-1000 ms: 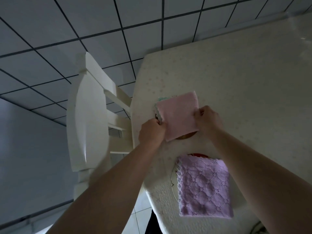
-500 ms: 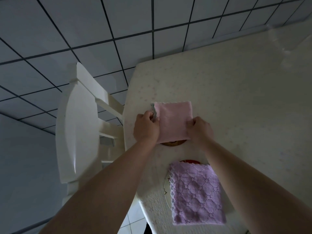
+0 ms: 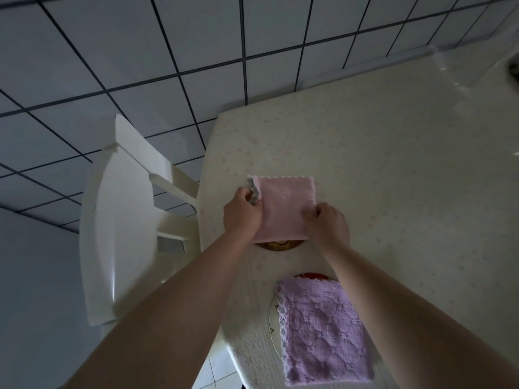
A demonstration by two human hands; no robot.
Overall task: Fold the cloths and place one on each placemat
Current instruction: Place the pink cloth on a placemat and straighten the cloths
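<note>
A folded pink cloth (image 3: 285, 203) lies flat on the table over a round placemat (image 3: 276, 245), of which only a brownish near rim shows. My left hand (image 3: 243, 213) pinches the cloth's left edge by its grey scalloped trim. My right hand (image 3: 327, 223) grips the near right corner. Closer to me, a folded lilac cloth (image 3: 323, 332) with a diamond pattern rests on a second round placemat (image 3: 273, 324), whose white rim and red far edge peek out.
The table (image 3: 393, 178) wears a cream dotted tablecloth and stretches away to the right. A white chair (image 3: 118, 220) stands tight against its left edge. Grey tiled floor (image 3: 140, 66) lies beyond.
The pink cloth has been lowered and squared flat over the far placemat. Both hands stay on its near corners, and the view has shifted slightly.
</note>
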